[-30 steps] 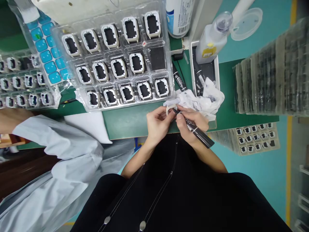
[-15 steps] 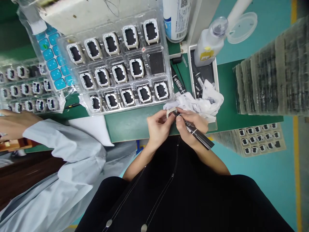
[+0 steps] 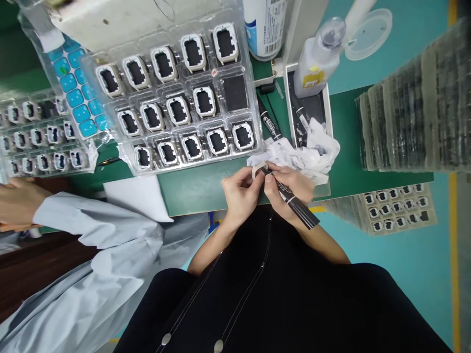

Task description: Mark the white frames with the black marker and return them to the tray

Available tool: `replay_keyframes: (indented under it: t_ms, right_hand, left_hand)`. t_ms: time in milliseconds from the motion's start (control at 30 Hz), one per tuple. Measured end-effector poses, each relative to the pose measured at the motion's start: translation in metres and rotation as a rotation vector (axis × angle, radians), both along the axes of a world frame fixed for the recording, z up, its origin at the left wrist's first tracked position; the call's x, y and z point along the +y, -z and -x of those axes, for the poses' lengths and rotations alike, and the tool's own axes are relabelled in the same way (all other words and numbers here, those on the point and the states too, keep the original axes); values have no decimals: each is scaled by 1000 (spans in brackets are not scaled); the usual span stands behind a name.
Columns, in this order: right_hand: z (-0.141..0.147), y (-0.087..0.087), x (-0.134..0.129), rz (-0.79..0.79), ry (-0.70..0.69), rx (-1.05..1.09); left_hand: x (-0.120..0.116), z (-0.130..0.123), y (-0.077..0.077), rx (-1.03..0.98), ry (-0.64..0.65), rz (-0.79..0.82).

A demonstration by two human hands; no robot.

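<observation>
At the far left edge, a co-worker's hand (image 3: pixel 16 200) is resting at the near side of the green tabletop (image 3: pixel 198 184), its pale blue sleeve (image 3: pixel 91 230) running toward the near right. Just beyond that hand, a small clear tray (image 3: pixel 40 132) of little white frames is lying flat, and a strip of blue pads (image 3: pixel 75 93) is sitting between it and the large clear tray (image 3: pixel 176 98), which is holding rows of white frames with dark centres. To the right of the sleeve, a white sheet (image 3: pixel 138 196) is hanging over the near edge of the tabletop. Right of centre, the person's left hand (image 3: pixel 241 191) is pinching a small white frame (image 3: pixel 257 169) between thumb and fingertips, just over the near edge of the tabletop. The right hand (image 3: pixel 289 189) is closed around a black marker (image 3: pixel 292 201), whose tip is touching the frame while its body is slanting down to the near right. Just beyond both hands, a crumpled white cloth (image 3: pixel 305 152) is lying partly in a white-rimmed box (image 3: pixel 328 110), with a second black marker (image 3: pixel 268 120) on the tabletop just to the left of it. A white squeeze bottle (image 3: pixel 316 61) is standing at the far end of that box. At the far right, a stack of clear trays (image 3: pixel 412 108) is standing on the tabletop.
</observation>
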State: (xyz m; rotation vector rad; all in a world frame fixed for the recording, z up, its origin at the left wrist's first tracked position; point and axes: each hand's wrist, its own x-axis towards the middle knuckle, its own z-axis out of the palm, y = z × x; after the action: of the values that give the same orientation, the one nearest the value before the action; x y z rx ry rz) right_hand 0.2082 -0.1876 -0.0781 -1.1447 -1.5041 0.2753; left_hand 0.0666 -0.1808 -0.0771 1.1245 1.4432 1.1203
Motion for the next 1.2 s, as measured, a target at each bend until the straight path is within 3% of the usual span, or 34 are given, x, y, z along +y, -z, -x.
replay_keyframes:
  t_ms: [400, 900, 1033, 1100, 1200]
  right_hand:
    - [3, 2, -2, -3, 88, -55]
    - [5, 6, -3, 9, 61, 51]
    - [2, 5, -7, -62, 48, 119]
    - [-2, 5, -12, -95, 96, 144]
    - [-16, 7, -21, -89, 276, 152]
  left_hand:
    - [2, -2, -6, 1, -6, -1]
    - [4, -3, -6, -50, 2, -6]
    - [5, -4, -7, -136, -3, -10]
    - [5, -4, -6, -171, -7, 15]
    - [4, -4, -4, -222, -12, 34]
